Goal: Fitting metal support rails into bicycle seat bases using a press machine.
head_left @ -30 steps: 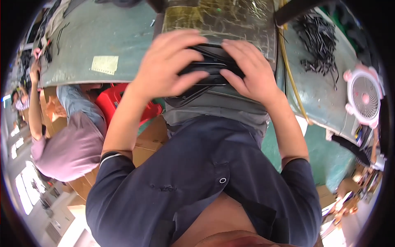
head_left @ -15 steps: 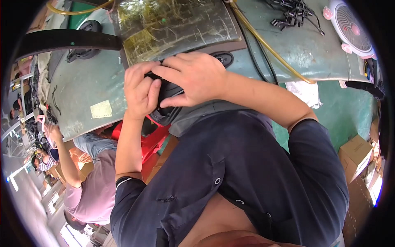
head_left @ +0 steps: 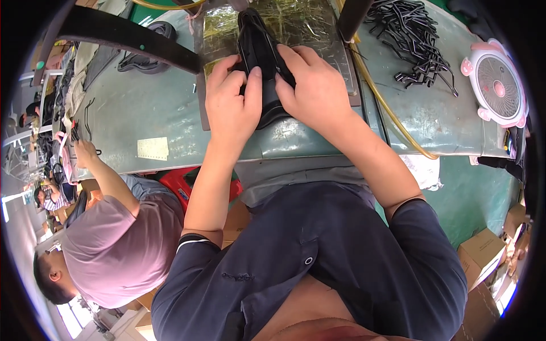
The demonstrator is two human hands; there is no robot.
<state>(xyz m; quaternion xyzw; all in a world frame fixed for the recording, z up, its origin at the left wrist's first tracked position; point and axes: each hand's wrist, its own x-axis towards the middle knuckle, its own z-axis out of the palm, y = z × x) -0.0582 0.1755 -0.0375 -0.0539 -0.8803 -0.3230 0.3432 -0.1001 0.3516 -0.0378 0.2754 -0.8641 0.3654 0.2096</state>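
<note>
Both my hands grip a black bicycle saddle [head_left: 259,51], its narrow nose pointing away from me and its wide end near the table's front edge. Its hollow underside seems to face up. My left hand [head_left: 232,102] clasps the left side, thumb laid along the inside. On the opposite side my right hand [head_left: 317,85] has its fingers curled round the edge, thumb inside. Beneath the saddle lies a board [head_left: 219,23] covered in shiny, wrinkled yellowish tape. My fingertips are partly hidden behind the saddle.
A dark metal bar [head_left: 131,37] crosses at left, before another black saddle [head_left: 162,31]. Bent black rods [head_left: 409,42] are heaped right, near a pink-and-white fan [head_left: 497,88]. A yellow hose [head_left: 392,113] crosses the green table [head_left: 199,145]. A co-worker [head_left: 119,244] sits at left.
The saddle has moved from the table's front edge, close to my body, forward onto the taped board. Its nose now points away, and my hands have spread to its two sides.
</note>
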